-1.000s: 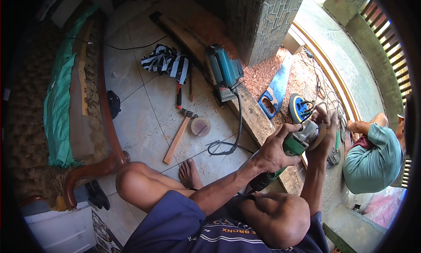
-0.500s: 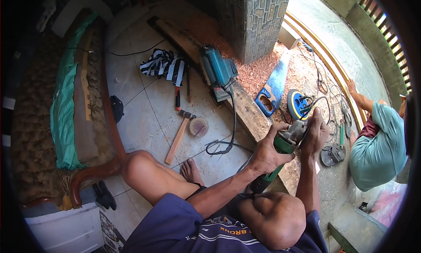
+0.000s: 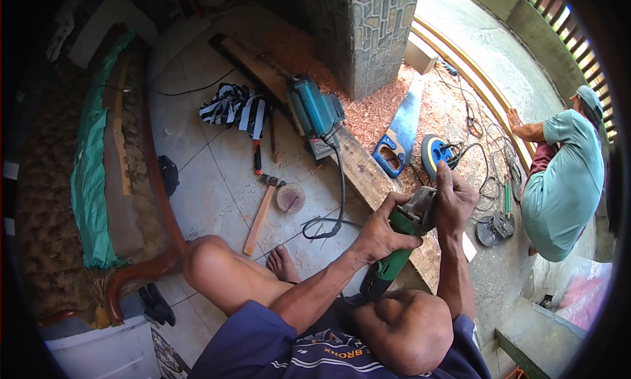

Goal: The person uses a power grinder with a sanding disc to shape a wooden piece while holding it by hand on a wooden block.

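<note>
Grip, left hand (image 3: 378,238): I see its fingers wrapped around the angle grinder (image 3: 394,263), thumb across the casing; I judge the step to be steadying the tool while its head gets attention.
Grinder casing: between knee (image 3: 417,333) and right hand, slanting; green, with a black rear end below the left grip and a dull grey metal head above it; I can't make out the dark edge beside that head.
Right hand (image 3: 455,205): just right of the grinder's head, thumb or finger pointing up; I cannot tell whether it clasps anything.
Next move, as I judge it: calls for a firm left hold, right fingers working carefully at the head, power off.
</note>
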Available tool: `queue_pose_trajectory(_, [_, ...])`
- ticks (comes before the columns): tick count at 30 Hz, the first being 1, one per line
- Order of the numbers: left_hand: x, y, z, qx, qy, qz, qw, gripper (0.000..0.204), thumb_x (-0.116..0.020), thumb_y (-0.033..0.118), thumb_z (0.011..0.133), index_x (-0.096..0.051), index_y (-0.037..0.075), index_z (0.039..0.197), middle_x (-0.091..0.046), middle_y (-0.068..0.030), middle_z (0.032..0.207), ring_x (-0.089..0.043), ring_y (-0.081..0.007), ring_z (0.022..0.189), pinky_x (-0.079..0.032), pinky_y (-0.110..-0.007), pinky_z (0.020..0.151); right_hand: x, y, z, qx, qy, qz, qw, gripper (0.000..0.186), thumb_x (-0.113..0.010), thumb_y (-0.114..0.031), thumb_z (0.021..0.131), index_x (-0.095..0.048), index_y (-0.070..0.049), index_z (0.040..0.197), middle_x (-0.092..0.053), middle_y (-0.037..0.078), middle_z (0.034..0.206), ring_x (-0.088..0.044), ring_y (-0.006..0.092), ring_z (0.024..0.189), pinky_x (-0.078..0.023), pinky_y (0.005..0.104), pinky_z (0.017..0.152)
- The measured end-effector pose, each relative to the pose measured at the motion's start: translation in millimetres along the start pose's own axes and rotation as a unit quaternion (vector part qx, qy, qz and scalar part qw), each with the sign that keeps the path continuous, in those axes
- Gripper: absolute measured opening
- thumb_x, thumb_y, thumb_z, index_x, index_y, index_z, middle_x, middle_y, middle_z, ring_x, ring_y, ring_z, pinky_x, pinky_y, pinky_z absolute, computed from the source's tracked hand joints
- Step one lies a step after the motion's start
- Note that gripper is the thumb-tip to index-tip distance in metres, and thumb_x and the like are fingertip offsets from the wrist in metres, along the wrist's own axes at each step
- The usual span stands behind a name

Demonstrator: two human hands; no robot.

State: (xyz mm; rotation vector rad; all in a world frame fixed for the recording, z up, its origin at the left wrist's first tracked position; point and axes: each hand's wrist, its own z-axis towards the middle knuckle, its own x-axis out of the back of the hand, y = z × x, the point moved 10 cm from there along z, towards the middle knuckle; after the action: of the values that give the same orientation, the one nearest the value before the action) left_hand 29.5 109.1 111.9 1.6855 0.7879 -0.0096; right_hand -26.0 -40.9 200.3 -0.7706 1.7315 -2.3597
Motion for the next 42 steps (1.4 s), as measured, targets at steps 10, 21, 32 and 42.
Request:
queue_pose_trajectory(10, [1,3,2,0.009,-0.017,0.015,1.000,0.070,-0.085,0.001,0.072,-0.040,0.011,0.126,-0.063,-0.0062,0.107,-0.064,-0.0156,0.098,-0.057,-0.035,0.085,-18,-13,7,0.023,-0.052,-0.078,0.995,0.046,-0.072,-0.025,0.098,-0.059,0.003,0.065,-0.044,0.010,0.052,-0.039,0.0156,0.046,-0.033,0.0396,0.048])
queue_pose_trajectory(21, [8,-13,1,0.028,-0.036,-0.034,0.998,0.071,-0.086,0.003,0.076,-0.039,0.011,0.129,-0.062,-0.0077,0.114,-0.063,-0.0165,0.105,-0.057,-0.036,0.089,-30,7,2,-0.049,-0.100,-0.125,0.986,0.045,-0.068,-0.032,0.098,-0.066,0.002,0.068,-0.052,0.011,0.050,-0.049,0.0139,0.045,-0.041,0.0389,0.049])
queue_pose_trajectory(32, [18,-17,9,0.023,0.023,-0.016,0.999,0.065,-0.084,0.004,0.077,-0.041,0.007,0.127,-0.062,-0.0098,0.111,-0.064,-0.0165,0.099,-0.058,-0.034,0.084,-41,29,11,-0.083,-0.116,-0.132,0.981,0.050,-0.068,-0.040,0.099,-0.068,0.002,0.072,-0.055,0.010,0.057,-0.050,0.0114,0.054,-0.043,0.0362,0.054])
queue_pose_trajectory(42, [25,32,-4,-0.132,0.208,0.390,0.887,0.070,-0.095,0.021,0.072,-0.050,0.003,0.123,-0.069,-0.0158,0.109,-0.071,-0.0284,0.099,-0.056,-0.040,0.085,-58,64,-27,-0.318,-0.071,0.079,0.942,0.066,-0.045,-0.058,0.106,-0.064,0.003,0.123,-0.063,0.019,0.111,-0.062,0.0268,0.102,-0.048,0.0407,0.093])
